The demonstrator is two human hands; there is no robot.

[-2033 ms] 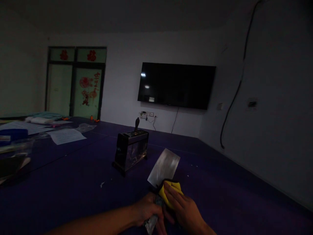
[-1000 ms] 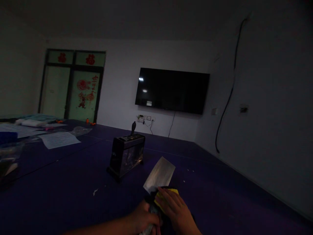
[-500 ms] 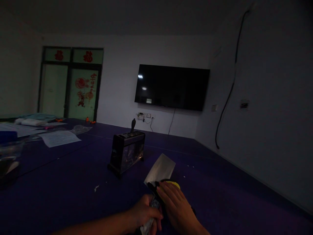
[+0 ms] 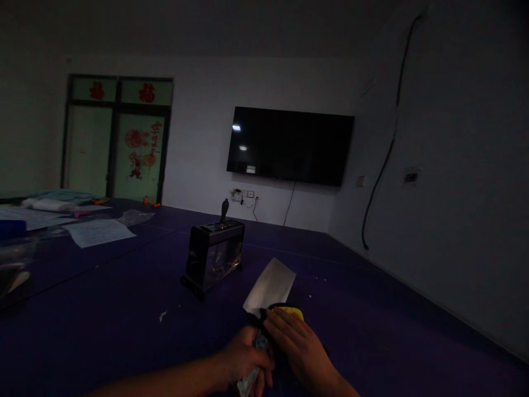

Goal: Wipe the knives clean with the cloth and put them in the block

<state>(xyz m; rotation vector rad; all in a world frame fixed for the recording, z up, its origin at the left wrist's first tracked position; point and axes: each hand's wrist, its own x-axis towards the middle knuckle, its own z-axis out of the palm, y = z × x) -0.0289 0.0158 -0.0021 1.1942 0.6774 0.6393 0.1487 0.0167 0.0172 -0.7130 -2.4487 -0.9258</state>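
Observation:
My left hand is wrapped round the patterned handle of a cleaver, whose broad pale blade points away from me over the table. On the blade's near end, by the handle, my right hand presses a black and yellow cloth, fingers laid together over it. Much of the cloth is hidden under that hand. Beyond the blade, to the left, stands a dark knife block with clear sides. One black knife handle sticks up from its top.
The purple table carries small white scraps. Printed paper sheets, crumpled clear plastic, a white roll and a blue object lie at the left. A television hangs on the far wall.
The cloth and my right hand have shifted very slightly on the blade. My left hand keeps its grip on the handle. The whole view has moved a little.

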